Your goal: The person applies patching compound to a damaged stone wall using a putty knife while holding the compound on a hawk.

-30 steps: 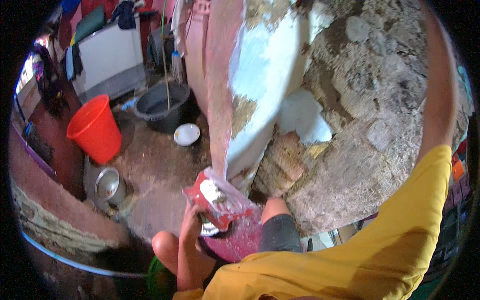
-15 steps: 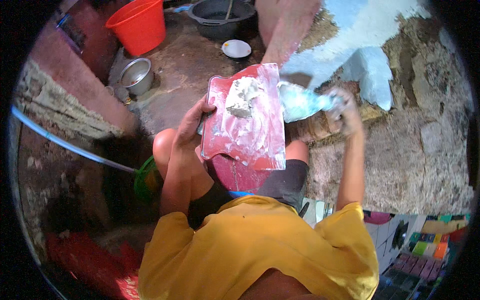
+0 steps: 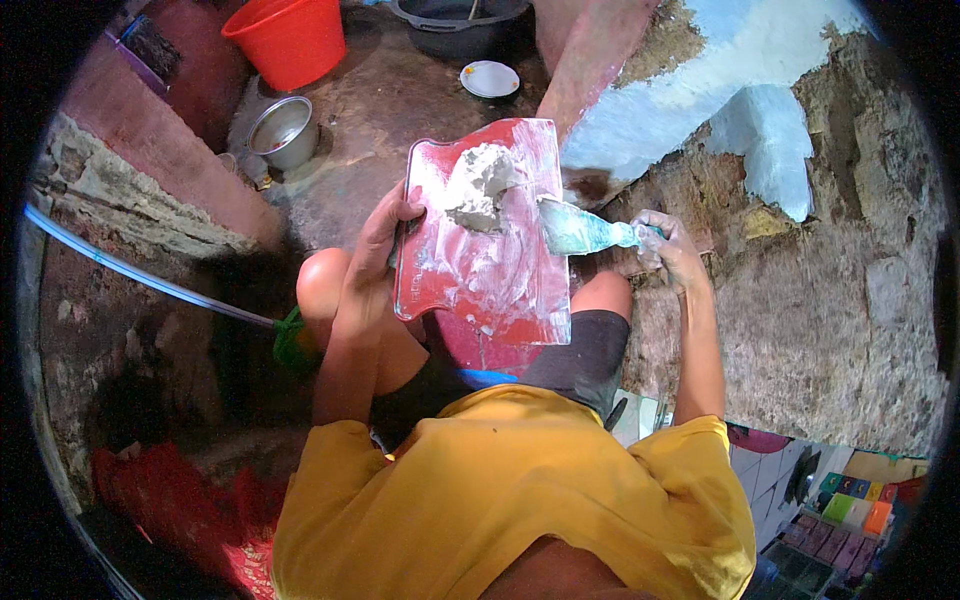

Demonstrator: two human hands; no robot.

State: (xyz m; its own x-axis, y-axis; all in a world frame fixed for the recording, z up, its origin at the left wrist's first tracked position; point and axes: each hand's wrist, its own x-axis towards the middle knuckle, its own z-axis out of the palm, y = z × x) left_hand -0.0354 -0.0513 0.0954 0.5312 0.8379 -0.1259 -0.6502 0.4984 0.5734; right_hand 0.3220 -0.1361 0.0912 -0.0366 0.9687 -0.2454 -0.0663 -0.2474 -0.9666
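Observation:
My left hand [image 3: 385, 228] grips the left edge of a red plastic plastering board [image 3: 425, 275], thumb on top and the other fingers mostly hidden underneath. A lump of white-grey putty [image 3: 480, 183] sits on the board's upper half, with thin white smears spread below and to its right. In my right hand [image 3: 668, 248] is the handle of a putty knife [image 3: 585, 230], smeared white and turquoise. The knife's wide blade overlaps the board's right edge and points left toward the putty. The board is held out over my knees.
A wall with light-blue and white paint [image 3: 690, 110] rises ahead right, beside rough bare plaster [image 3: 800, 300]. On the floor ahead stand a red bucket [image 3: 290, 45], a metal pot [image 3: 285, 135], a white plate [image 3: 490, 79] and a black basin [image 3: 455, 35]. A pale hose [image 3: 150, 282] crosses at left.
My right hand has moved left and slightly down, bringing the putty knife's blade onto the board's right edge. The board stays in my left hand, nearly in place.

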